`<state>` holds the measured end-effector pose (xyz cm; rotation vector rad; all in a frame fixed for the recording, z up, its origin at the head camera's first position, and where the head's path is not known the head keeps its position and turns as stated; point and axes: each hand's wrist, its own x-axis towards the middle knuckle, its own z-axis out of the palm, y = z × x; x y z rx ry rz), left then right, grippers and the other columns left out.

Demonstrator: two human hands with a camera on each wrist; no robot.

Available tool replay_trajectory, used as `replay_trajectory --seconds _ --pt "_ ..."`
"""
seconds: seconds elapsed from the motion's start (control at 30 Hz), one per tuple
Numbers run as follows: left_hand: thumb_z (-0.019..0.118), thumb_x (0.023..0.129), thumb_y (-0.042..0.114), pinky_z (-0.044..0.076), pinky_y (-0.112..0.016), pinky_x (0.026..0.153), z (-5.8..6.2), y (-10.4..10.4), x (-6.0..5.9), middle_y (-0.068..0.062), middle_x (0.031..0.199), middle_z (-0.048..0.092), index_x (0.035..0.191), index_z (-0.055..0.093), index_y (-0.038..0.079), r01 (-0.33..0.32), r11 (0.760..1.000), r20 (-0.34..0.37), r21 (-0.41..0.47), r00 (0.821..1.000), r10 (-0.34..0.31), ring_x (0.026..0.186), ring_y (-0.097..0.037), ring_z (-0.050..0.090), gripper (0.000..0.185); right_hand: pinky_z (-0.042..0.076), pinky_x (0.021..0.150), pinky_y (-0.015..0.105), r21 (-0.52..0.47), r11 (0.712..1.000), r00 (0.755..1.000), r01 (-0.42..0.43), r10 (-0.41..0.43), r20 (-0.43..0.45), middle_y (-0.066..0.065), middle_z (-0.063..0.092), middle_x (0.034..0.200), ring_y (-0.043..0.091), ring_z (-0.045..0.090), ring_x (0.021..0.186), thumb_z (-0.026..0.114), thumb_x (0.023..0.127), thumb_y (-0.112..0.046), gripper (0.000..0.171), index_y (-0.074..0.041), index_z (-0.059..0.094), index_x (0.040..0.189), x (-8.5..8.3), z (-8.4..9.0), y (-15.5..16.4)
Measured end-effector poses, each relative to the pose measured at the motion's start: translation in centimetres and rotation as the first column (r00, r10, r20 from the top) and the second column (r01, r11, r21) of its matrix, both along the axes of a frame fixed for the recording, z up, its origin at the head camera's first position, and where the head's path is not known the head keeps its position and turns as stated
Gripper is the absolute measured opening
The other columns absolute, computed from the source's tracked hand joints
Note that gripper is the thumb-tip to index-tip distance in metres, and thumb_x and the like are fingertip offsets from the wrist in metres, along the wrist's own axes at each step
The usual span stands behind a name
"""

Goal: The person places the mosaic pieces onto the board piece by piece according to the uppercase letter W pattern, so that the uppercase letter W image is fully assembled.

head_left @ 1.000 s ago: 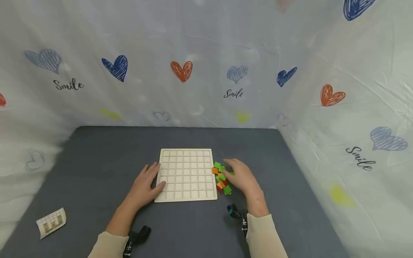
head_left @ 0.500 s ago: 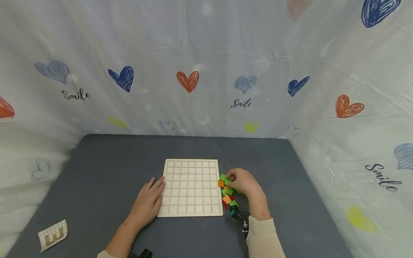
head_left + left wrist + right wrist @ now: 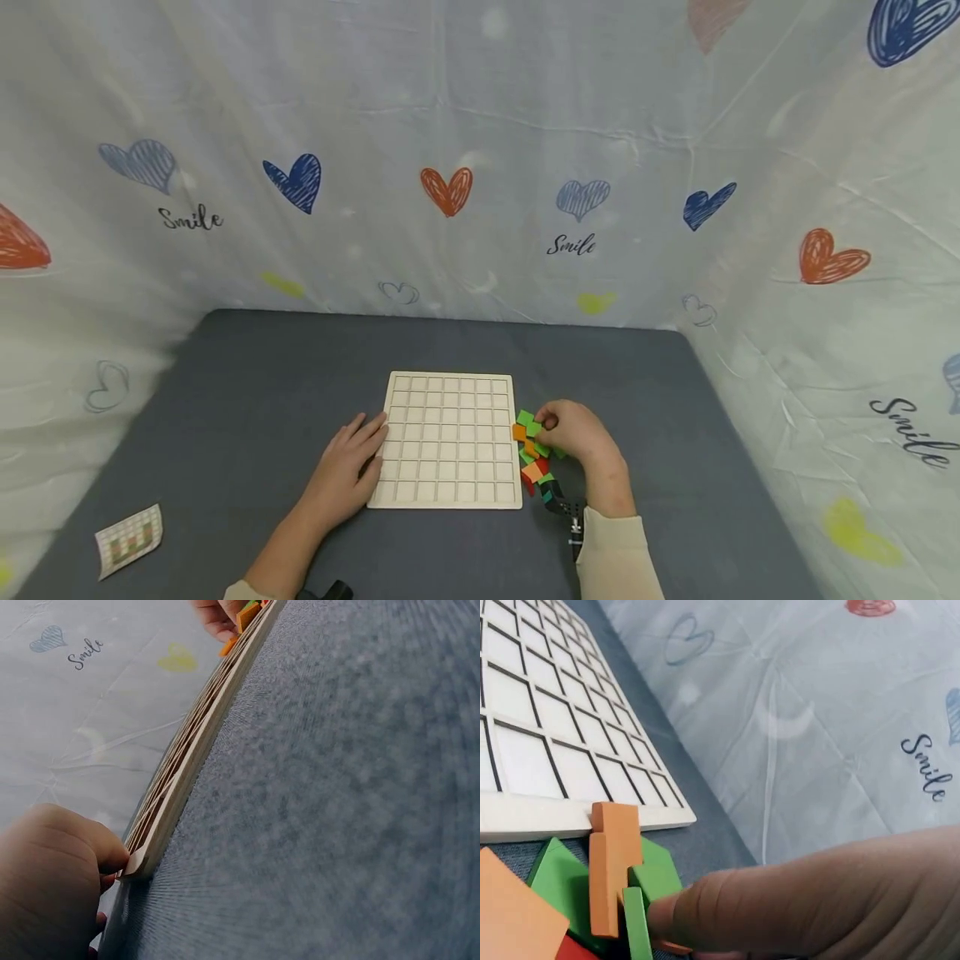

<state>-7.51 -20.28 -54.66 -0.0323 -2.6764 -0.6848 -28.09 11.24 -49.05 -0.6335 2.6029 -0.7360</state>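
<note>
A pale wooden grid board (image 3: 447, 442) lies on the dark grey table. My left hand (image 3: 343, 471) rests along its left edge, fingers extended and fingertips on the rim. Against the board's right edge lies a loose pile of green, orange and red square tiles (image 3: 531, 472). My right hand (image 3: 581, 433) reaches into this pile, index finger and thumb bent close together. In the right wrist view the thumb (image 3: 705, 907) meets a green tile (image 3: 636, 922) standing on edge, beside an orange tile (image 3: 615, 877). The other fingertips are hidden, so I cannot tell whether a tile is pinched.
A small printed card (image 3: 129, 540) with a coloured grid pattern lies at the table's left front. White curtains (image 3: 487, 100) with hearts and "Smile" lettering enclose the table's back and sides. Black camera mounts (image 3: 566, 504) sit at both wrists.
My left thumb has moved off the board's top to its left edge. The right hand's spread thumb and index finger have drawn together over the tiles. The head view has shifted slightly.
</note>
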Motion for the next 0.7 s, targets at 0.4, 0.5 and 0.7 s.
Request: replay_trajectory --seconds 0.4,0.5,0.7 --pt "0.059 0.088 0.012 0.023 -0.06 0.106 -0.4 0.0 -0.1 -0.007 0.143 0.044 0.134 0.054 0.006 -0.008 1.0 -0.012 0.014 1.0 0.008 0.135 -0.036 0.031 0.047 0.047 0.06 0.031 -0.059 0.998 0.987 0.012 -0.021 -0.159 -0.001 0.059 0.09 0.015 0.052 0.072 0.071 0.072 -0.017 0.025 -0.013 0.069 0.096 -0.1 1.4 0.2" --pt "0.059 0.088 0.013 0.024 -0.06 0.106 -0.3 -0.1 -0.1 -0.007 0.143 0.044 0.134 0.054 0.006 -0.013 1.0 -0.018 0.011 1.0 0.013 0.134 -0.036 0.032 0.047 0.045 0.055 0.03 -0.089 0.995 0.98 -0.032 0.014 -0.199 -0.001 0.058 0.092 0.015 0.05 0.067 0.069 0.076 -0.016 0.025 -0.013 0.069 0.1 0.2 2.3 -0.2" --pt "0.06 0.087 0.013 0.025 -0.06 0.105 -0.3 0.0 -0.2 -0.007 0.142 0.045 0.133 0.055 0.006 -0.014 1.0 -0.022 -0.004 1.0 0.014 0.133 -0.037 0.033 0.047 0.042 0.055 0.028 -0.093 0.989 0.946 -0.117 0.082 -0.314 -0.005 0.057 0.095 0.011 0.047 0.066 0.067 0.08 -0.018 0.022 -0.015 0.068 0.102 1.0 2.9 -1.7"
